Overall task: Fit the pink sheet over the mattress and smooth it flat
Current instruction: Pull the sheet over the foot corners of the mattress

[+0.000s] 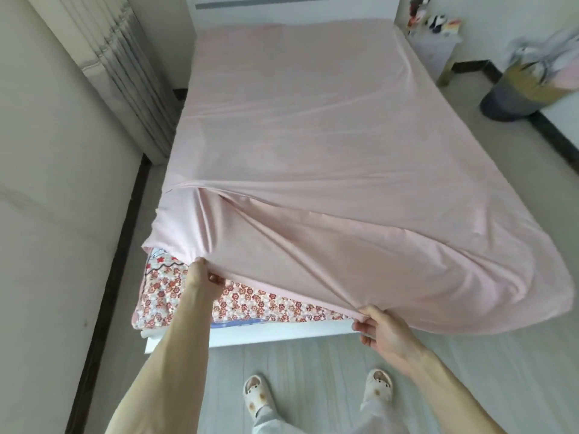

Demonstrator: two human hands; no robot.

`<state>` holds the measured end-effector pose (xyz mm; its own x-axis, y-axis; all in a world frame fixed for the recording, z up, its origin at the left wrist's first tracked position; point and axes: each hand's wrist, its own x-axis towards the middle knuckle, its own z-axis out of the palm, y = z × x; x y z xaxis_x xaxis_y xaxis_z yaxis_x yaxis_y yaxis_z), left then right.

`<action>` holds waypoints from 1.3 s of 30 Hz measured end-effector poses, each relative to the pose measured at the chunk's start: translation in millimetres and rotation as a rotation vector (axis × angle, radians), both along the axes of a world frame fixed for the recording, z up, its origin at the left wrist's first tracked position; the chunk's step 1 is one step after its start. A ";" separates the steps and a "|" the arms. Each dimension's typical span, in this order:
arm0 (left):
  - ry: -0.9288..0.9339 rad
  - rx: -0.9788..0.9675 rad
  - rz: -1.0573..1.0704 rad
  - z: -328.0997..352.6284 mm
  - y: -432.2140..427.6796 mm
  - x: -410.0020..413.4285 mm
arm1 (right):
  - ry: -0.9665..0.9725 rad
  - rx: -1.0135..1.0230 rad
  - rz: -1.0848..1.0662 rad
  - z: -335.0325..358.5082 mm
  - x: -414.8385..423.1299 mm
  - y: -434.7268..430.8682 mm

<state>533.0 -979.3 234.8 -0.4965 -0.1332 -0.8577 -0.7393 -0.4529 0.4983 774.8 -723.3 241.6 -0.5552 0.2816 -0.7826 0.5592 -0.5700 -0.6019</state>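
- Standing at the foot of the bed (pixel 282 332), we have both hands on the near hem of the pink sheet (pixel 313 136). The left hand (pixel 203 275) pinches it near the left corner, thumb on top, and the right hand (pixel 380 332) curls its fingers round a bunched fold further right.
- The sheet lies over most of the mattress (pixel 250 303). It is fairly flat toward the headboard (pixel 282 10) and draped down the right side, but it is lifted at our end, where the flowered mattress top shows bare beneath it.
- Long creases run from our two grips toward the middle.
- We judge the step in hand to be drawing the foot end down. The far end looks seated, though we cannot see how it is tucked.
- Next, we reckon, the hem must be pulled toward us and down over the near edge, left corner first — then flat palms can sweep the creases outward.
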 end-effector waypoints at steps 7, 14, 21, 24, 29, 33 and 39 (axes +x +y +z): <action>0.093 -0.164 -0.238 -20.9 -82.8 34.6 | -0.031 -0.307 -0.385 -12.3 -28.6 -94.6; 0.066 -0.155 -0.350 -32.9 -108.8 101.8 | -0.198 -0.405 0.089 -20.8 -58.8 -209.6; 0.023 -0.087 -0.422 -4.7 -145.1 165.4 | -0.191 -0.196 0.004 -19.3 -78.9 -275.7; 0.035 -0.073 -0.372 5.4 -160.7 160.8 | -0.118 -0.121 0.036 -11.0 -64.8 -289.2; 0.044 0.140 -0.237 7.9 -169.1 121.0 | 0.021 -0.207 0.155 14.7 -20.4 -290.7; 0.097 0.205 -0.124 15.9 -175.5 98.1 | 0.106 -0.245 0.204 31.5 21.4 -280.7; 0.021 -0.126 0.110 8.1 -232.4 134.4 | -0.048 -0.226 0.058 4.8 68.0 -283.3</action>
<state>667.5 -1211.8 242.9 -0.4906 -0.2932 -0.8206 -0.6777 -0.4635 0.5708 842.7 -1006.6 246.5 -0.5261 0.0649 -0.8480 0.6195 -0.6538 -0.4344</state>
